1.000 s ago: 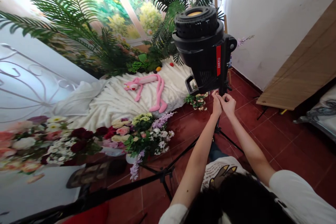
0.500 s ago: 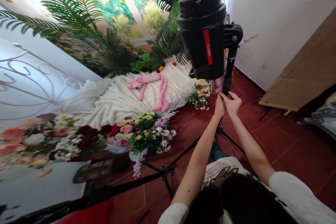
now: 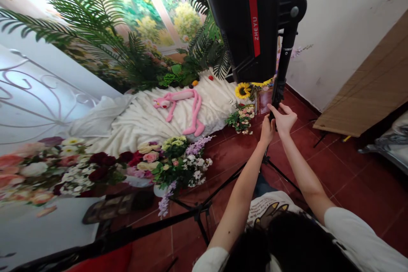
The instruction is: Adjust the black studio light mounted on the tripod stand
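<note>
A black studio light (image 3: 245,29) with a red ZHEYU label sits on top of a black light stand (image 3: 281,68). My left hand (image 3: 267,130) is closed around the stand's pole below the light. Just above it and to the right, my right hand (image 3: 284,120) grips the same pole with thumb and fingers, at a joint partly covered by the fingers. The stand's legs (image 3: 283,174) spread out on the floor below my hands.
A second black tripod stand (image 3: 197,210) slants across the lower left. Flowers (image 3: 185,157) stand along the near side of a white fur cover (image 3: 140,123) with a pink plush toy (image 3: 194,114). Palm leaves (image 3: 105,12) hang behind. At right leans a brown panel (image 3: 366,80).
The studio light has risen and appears larger, its top now cut off by the frame edge. Sunflowers show beneath it. My right hand has moved slightly up and right; the left stays around the pole.
</note>
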A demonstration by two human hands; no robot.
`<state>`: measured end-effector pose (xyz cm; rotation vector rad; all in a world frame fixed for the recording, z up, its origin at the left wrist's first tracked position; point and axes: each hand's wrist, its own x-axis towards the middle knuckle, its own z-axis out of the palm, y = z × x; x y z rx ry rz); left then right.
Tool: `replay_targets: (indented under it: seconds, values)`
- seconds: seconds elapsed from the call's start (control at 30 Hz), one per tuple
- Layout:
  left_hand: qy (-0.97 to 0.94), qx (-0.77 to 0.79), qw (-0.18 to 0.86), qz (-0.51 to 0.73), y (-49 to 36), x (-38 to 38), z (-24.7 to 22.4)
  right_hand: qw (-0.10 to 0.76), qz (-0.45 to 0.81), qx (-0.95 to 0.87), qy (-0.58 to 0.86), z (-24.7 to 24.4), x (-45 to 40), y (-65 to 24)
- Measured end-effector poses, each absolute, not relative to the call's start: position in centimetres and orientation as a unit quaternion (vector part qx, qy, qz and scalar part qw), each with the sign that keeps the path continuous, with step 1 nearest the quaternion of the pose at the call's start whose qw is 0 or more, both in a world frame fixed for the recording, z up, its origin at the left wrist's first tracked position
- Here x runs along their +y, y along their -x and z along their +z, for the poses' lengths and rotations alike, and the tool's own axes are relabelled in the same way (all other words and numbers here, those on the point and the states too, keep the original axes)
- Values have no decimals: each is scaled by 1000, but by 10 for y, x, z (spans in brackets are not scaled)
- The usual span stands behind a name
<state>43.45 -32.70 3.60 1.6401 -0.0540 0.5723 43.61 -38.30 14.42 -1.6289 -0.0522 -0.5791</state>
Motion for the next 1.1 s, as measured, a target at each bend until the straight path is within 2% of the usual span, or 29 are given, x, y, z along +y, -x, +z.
replay_targets:
  seconds: [0.17, 0.37, 0.57, 0.9, 1.1]
  values:
    - [-712, -30, 653, 255, -437, -329, 35, 635, -294, -33, 713, 144, -380, -439]
    - [-710, -2, 651, 269, -439, -334, 37, 626, -287, -37, 724, 149, -382, -438]
    - [-714, 14, 643, 276, -438, -336, 37, 596, -253, -115, 754, 152, -405, -413]
    - [-734, 24, 626, 262, -438, -335, 37, 508, -232, -196, 806, 104, -450, -370]
    - [-738, 13, 622, 261, -437, -333, 37, 524, -206, -201, 801, 86, -452, -370]
